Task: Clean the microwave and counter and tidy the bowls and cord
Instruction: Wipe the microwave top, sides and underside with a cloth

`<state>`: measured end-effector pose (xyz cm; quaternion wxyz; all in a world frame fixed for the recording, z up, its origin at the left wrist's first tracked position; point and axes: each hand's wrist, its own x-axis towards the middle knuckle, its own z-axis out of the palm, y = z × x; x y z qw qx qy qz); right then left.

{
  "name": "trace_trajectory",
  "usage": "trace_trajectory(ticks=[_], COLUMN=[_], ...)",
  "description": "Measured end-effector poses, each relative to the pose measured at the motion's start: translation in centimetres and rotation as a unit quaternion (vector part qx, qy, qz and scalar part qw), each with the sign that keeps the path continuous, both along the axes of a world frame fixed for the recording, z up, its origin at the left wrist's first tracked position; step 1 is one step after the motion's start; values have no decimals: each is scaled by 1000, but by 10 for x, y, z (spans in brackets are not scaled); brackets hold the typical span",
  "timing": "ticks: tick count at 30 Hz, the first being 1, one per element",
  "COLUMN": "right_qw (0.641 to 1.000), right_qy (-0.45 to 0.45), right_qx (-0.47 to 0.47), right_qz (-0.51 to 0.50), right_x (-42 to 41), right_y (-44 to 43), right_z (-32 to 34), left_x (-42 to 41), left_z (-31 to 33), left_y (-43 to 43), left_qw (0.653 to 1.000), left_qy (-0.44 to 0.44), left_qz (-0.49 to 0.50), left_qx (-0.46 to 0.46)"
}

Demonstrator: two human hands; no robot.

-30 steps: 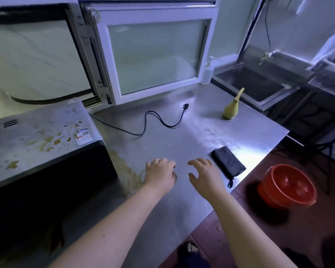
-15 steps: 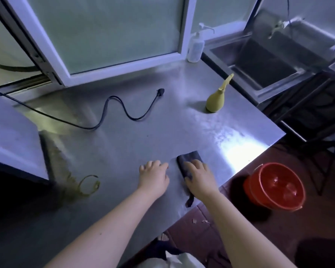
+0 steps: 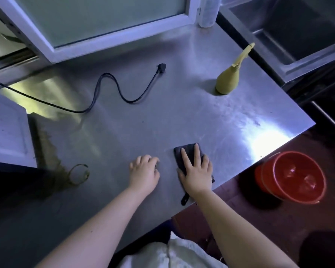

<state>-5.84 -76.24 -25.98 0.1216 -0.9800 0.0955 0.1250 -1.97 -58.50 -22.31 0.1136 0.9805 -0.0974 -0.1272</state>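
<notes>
Steel counter (image 3: 182, 117) carries a brown spill (image 3: 52, 161) beside the microwave (image 3: 6, 132), with the black cord (image 3: 112, 89) snaking loose toward the window. Right hand (image 3: 196, 171) lies flat, fingers spread, pressing a dark cloth (image 3: 189, 151) near the front edge; left hand (image 3: 144, 171) rests loosely curled just beside it, holding nothing.

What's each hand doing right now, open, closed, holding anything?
Left hand: fingers curled loosely, resting on the counter, holding nothing.
Right hand: open, pressed flat on the dark cloth, not gripping it.
</notes>
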Motion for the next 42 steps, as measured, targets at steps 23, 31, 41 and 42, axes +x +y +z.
trace_trajectory(ticks=[23,31,41,42], right_qw=[998,974,914,908], right_qy=[-53,-167,-282,-292], right_qx=[4,78,122,126], right_qz=[44,131,264,272], right_x=[14,29,57,59], right_y=[27,109,248,264], right_z=[61,113,203,211], left_x=[-9,-21,-33,-35], left_z=[39,83,174,183], left_y=[32,104,247,261], left_qw=[987,974,927,923], left_qy=[-142,-184,-285,-293], left_qz=[53,128,242,249], left_qx=[-42,-16,12,14])
